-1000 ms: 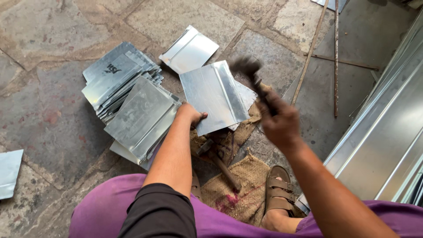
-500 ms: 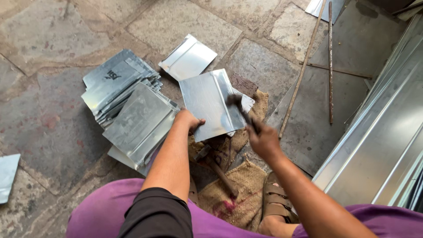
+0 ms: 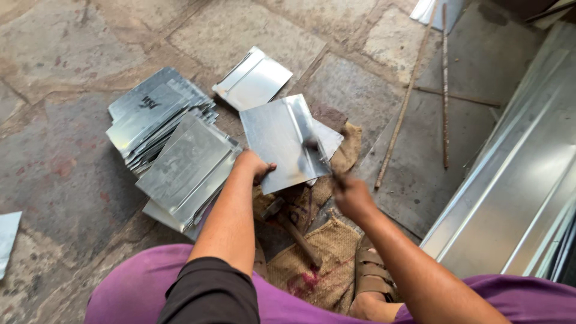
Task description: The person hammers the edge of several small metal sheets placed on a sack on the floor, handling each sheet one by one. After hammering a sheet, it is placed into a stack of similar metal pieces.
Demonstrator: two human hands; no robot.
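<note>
Sheet: a thin, shiny metal sheet (image 3: 282,141) with a raised fold running along it, held over the burlap (image 3: 327,264) just in front of the person.
Handling: it looks light and stiff but easily dented; the face is probably slick and the cut edges sharp, so the near edge, away from the corners, seems the safest hold.
Left hand: the left hand (image 3: 253,165) is closed on the sheet's near lower edge, thumb on top, steadying it.
Right hand: the right hand (image 3: 351,195) is closed round a hammer (image 3: 318,153), whose blurred head sits at the fold.
Around: a stack (image 3: 171,150) of like sheets lies just left, touching the left forearm's side; a second hammer (image 3: 291,231) lies on the burlap below.
</note>
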